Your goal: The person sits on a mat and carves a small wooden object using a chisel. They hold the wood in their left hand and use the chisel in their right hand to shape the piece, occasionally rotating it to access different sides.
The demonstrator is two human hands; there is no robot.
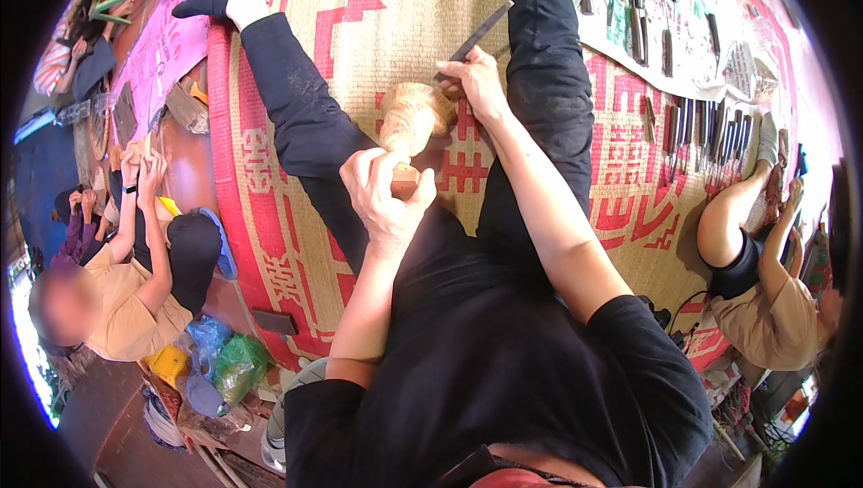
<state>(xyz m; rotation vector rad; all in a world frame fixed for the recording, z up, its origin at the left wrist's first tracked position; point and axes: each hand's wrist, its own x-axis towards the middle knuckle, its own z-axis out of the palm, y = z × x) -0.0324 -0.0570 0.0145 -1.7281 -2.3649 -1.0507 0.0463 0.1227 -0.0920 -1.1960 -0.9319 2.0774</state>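
Observation:
I sit on a woven mat (378, 30) with my legs stretched out. My left hand (385, 190) grips the lower end of a pale wooden carving (413, 118), holding it between my thighs. My right hand (472, 82) holds a dark metal chisel (481, 31) whose tip meets the rounded top of the carving. The chisel's handle end points up and away from me.
Rows of dark chisels (710, 133) lie on a sheet at the right of the mat. A person in a tan shirt (135, 290) sits at my left, working on something. Another person's legs and arm (764, 254) are at my right. Plastic bags (216, 362) lie near the mat's edge.

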